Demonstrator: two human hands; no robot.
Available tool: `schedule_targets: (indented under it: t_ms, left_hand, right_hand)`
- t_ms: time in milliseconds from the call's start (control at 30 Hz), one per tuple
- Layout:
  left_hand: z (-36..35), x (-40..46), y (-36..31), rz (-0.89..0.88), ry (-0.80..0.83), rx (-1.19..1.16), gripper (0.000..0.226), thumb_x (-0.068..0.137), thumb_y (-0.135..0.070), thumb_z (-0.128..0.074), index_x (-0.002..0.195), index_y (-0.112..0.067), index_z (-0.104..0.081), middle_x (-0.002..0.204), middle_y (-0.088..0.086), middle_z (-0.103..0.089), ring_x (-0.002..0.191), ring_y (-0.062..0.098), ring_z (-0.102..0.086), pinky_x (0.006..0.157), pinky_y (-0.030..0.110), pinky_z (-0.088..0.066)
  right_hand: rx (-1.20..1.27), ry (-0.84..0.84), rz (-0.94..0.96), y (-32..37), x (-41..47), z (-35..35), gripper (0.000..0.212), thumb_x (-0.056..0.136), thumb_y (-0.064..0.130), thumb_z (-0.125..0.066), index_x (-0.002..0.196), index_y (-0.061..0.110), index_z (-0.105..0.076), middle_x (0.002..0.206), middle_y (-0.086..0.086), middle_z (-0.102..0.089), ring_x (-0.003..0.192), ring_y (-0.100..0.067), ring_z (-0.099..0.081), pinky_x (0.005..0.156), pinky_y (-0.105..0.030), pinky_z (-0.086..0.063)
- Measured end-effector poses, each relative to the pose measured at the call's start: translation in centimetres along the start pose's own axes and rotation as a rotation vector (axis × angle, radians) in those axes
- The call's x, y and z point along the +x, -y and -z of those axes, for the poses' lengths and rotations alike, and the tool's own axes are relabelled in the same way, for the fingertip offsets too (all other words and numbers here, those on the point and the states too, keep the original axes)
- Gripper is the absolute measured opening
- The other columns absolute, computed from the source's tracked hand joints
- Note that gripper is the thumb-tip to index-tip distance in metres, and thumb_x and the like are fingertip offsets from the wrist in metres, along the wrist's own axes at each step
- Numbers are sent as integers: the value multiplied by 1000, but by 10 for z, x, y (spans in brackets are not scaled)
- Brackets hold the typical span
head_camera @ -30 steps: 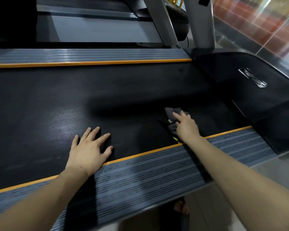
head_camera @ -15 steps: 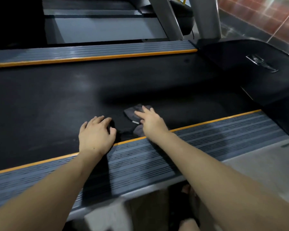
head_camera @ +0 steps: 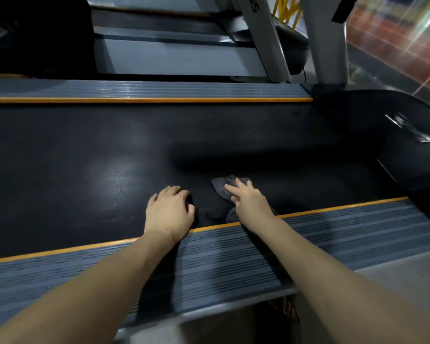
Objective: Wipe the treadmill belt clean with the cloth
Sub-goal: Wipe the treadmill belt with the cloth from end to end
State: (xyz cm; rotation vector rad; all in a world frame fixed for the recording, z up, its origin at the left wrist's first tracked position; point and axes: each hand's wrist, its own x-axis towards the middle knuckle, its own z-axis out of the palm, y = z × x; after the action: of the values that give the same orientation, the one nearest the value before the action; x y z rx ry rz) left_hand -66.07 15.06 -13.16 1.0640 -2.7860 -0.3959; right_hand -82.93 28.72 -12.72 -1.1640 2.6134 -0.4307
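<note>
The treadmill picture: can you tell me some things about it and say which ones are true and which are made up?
1. The right hand presses a grey cloth onto the black belt. True.
2. The left hand holds the cloth. False: it rests on the belt beside the cloth, its fingers bent and holding nothing.
3. The side rails have orange stripes along the belt. True.
4. The cloth lies on the far rail. False: it is on the belt, close to the near rail.
</note>
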Motion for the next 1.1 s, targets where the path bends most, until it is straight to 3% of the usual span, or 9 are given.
schedule_targets:
  t_ms: [167, 400, 500, 767, 1000, 1100]
  left_hand:
    - [6, 41, 30, -59, -48, 44, 36, 90, -36, -51, 121, -32, -67, 124, -5, -62, 118, 22, -52, 98, 41, -40]
    - [7, 116, 100, -77, -71, 70, 35, 95, -39, -46, 125, -35, -64, 140, -7, -54, 136, 19, -43, 107, 42, -35]
    - [14, 147, 116, -27, -103, 16, 38, 98, -39, -43, 131, -35, -61, 143, -7, -53, 137, 18, -42, 109, 43, -34]
    - [25, 224, 161, -64, -100, 63, 39, 98, -42, -43, 133, -38, -59, 142, -5, -53, 136, 20, -42, 109, 43, -34]
    - [24, 296, 192, -20, -70, 115, 40, 97, -49, -39, 133, -42, -56, 142, -6, -51, 137, 22, -40, 109, 48, -37]
    - [26, 307, 197, -21, -26, 142, 40, 95, -49, -37, 130, -42, -55, 135, -6, -53, 133, 21, -43, 105, 50, -40]
  right_hand:
    - [61, -87, 36, 21, 40, -15, 41, 100, 13, -49, 136, 29, -55, 157, -1, -34, 148, -32, -20, 117, -43, -24]
    - [142, -192, 85, 64, 124, -38, 39, 99, 14, -50, 136, 28, -57, 155, -1, -37, 149, -28, -20, 120, -38, -18]
    - [66, -154, 41, 78, 170, -37, 41, 104, 16, -41, 143, 25, -49, 159, -2, -28, 150, -28, -15, 119, -36, -11]
    - [129, -278, -47, 90, 278, -28, 37, 102, 19, -43, 135, 28, -57, 156, -1, -36, 146, -31, -22, 115, -43, -25]
    - [-43, -329, -87, 91, 341, -13, 31, 101, 12, -40, 124, 19, -60, 148, -8, -44, 132, -34, -38, 99, -41, -35]
    - [-47, -363, -118, 95, 357, -12, 31, 97, 6, -42, 118, 16, -62, 135, -11, -53, 122, -34, -45, 89, -39, -37]
